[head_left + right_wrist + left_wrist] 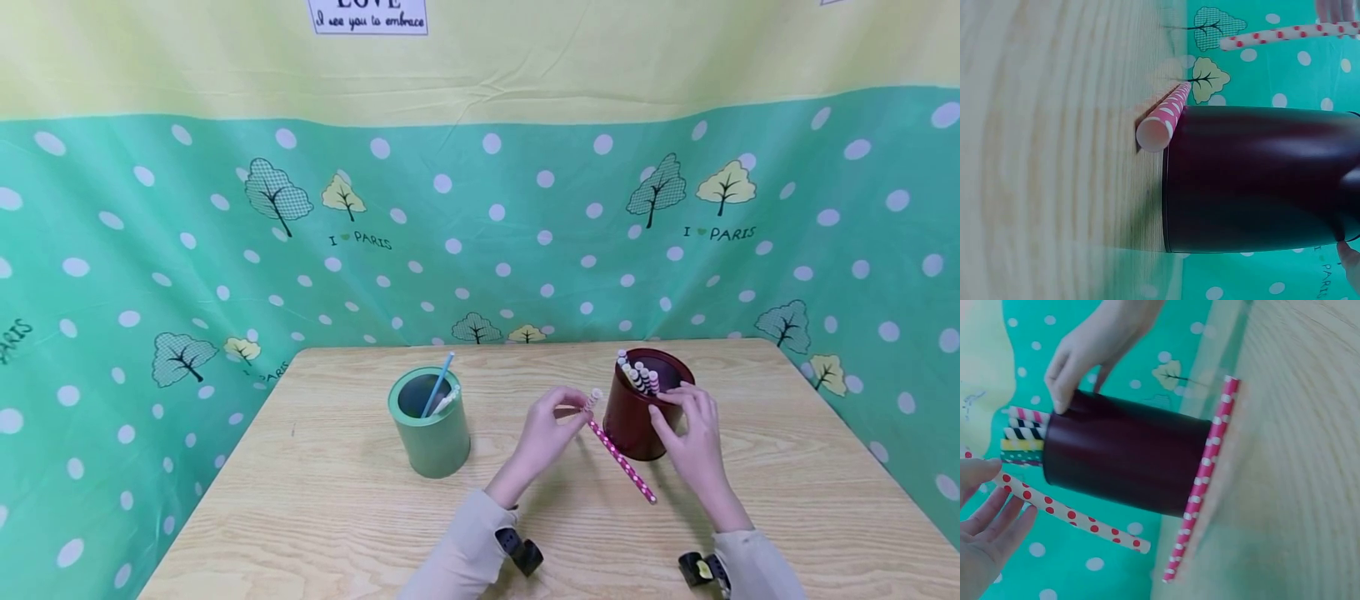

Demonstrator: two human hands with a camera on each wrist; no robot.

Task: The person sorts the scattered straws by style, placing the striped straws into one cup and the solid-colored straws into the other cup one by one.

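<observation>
My left hand (pixel 549 427) pinches a white paper straw with red dots (pixel 1072 515) near its upper end, beside the dark red cup (pixel 628 421). In the left wrist view the straw's lower end hangs free in front of the cup. My right hand (pixel 697 443) holds the cup's rim at the right, thumb outside and fingertips over the edge. Several patterned straws (pixel 1025 433), striped and dotted, stand in the cup and stick out above its rim. A pink straw with white dots (pixel 622 461) lies on the table along the cup's base.
To the left stands a green cup (pixel 437 446) with a blue straw (pixel 438 384) and a whitish straw (pixel 447 400) leaning in it. Both cups are on a light wooden table (pixel 330 500). A green and yellow printed curtain (pixel 465 217) hangs behind it.
</observation>
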